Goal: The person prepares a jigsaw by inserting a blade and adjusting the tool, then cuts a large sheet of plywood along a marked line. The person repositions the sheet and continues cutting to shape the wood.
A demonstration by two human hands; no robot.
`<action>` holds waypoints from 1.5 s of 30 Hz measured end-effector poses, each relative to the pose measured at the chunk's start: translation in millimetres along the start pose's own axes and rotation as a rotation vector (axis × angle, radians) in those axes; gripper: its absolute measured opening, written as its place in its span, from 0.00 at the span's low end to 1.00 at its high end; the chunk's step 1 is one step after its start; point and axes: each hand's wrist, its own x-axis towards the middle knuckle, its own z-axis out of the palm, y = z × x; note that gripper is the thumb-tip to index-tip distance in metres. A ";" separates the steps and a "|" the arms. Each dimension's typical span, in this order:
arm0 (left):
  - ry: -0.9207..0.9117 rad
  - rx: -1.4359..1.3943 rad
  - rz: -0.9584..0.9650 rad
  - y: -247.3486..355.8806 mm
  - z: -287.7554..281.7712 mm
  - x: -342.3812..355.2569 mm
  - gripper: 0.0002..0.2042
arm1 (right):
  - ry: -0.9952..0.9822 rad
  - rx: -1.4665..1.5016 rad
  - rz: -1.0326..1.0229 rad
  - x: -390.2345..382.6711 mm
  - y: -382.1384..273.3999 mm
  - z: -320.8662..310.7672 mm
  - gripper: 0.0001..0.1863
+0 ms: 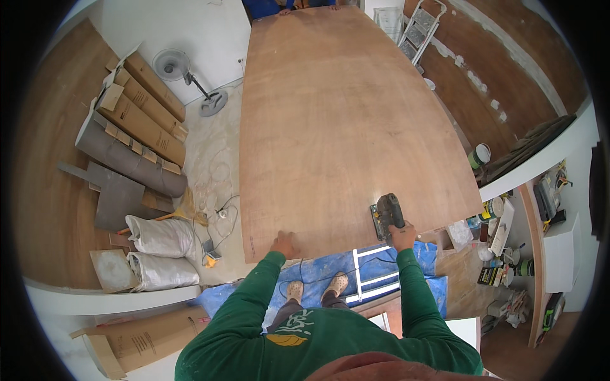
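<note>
A large brown plywood sheet (330, 120) stretches away in front of me, widest near the middle of the view. My left hand (284, 244) rests on top of it by the near left edge, fingers laid on the wood and holding nothing. Toward the near right corner, a black jigsaw (389, 211) sits on the sheet. My right hand (402, 237) is closed around the jigsaw's rear end. The blade and the underside of the tool are hidden from view.
At the far end, another person's hands (284, 11) touch the sheet. Cardboard boxes (143, 120), a grey fan (171, 65) and white sacks (162, 238) stand left. A stepladder (420, 28) leans at far right. Below are a blue floor sheet (254, 289), a white frame (358, 273) and a cable.
</note>
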 end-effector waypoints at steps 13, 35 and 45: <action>0.212 -0.092 0.475 82.2 -99.2 43.4 0.33 | -0.033 -0.153 -0.085 7.3 19.4 6.4 0.24; -0.020 0.392 1.370 349.2 -145.7 78.0 0.22 | -0.016 -0.008 0.095 -3.9 9.0 -2.2 0.19; 0.315 -0.113 1.829 338.7 -182.0 90.0 0.16 | 0.109 -0.046 -0.004 -10.0 5.2 -0.9 0.33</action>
